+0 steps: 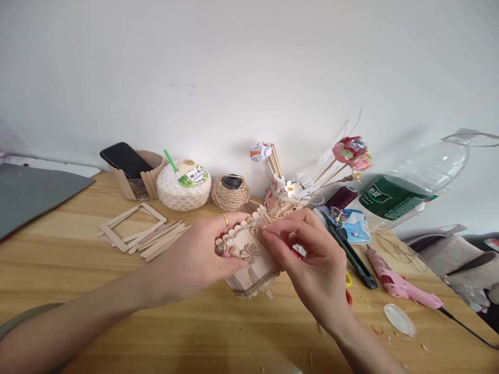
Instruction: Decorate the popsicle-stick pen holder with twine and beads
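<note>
A small container made of popsicle sticks (237, 272) is tilted above the wooden table. Flower shapes of small wood pieces and a beaded trim (242, 227) decorate its side. My left hand (198, 254) grips it at the left rim, thumb on the front and fingers behind. At its upper right side my right hand (307, 249) has thumb and index finger pinched together close to the trim. Whatever sits between those fingertips is too small to make out.
Behind stand a stick holder with a phone (127, 160), a white coconut drink (184, 189), twine (231, 195) and a flower-filled pot (283, 202). Loose sticks (163, 239) lie left. Rightward are a dark green cutter (351, 254), a pink glue gun (405, 285) and a plastic bottle (409, 182).
</note>
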A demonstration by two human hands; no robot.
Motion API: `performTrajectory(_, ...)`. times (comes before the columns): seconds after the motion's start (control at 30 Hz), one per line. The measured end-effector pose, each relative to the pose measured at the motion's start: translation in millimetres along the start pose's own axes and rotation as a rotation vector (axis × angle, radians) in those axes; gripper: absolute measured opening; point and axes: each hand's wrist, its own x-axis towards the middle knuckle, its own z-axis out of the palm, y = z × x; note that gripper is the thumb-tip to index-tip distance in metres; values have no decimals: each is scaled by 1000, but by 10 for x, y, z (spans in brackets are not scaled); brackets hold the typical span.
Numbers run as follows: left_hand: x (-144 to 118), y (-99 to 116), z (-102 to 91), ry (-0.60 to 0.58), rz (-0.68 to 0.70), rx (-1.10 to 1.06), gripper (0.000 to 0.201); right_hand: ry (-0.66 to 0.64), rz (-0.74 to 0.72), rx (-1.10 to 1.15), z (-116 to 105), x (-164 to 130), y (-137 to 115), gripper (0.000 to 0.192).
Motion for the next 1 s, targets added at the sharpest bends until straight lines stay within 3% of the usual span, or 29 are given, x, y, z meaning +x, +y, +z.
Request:
performTrajectory(0.2,5,32,0,-57,-27,-72,51,9,-418,-236,-64,-61,90,24)
performTrajectory(0.4,-11,14,12,-77,-32,-86,52,47,-595,-428,-88,-78,123,21)
performTrajectory(0.7,-58,179,27,-95,-67,-84,46,-20,-580,-488,-104,-119,126,37)
performTrajectory(1.0,-51,221,37,-88,-102,-39,48,-46,-598,-508,-111,-132,118,32)
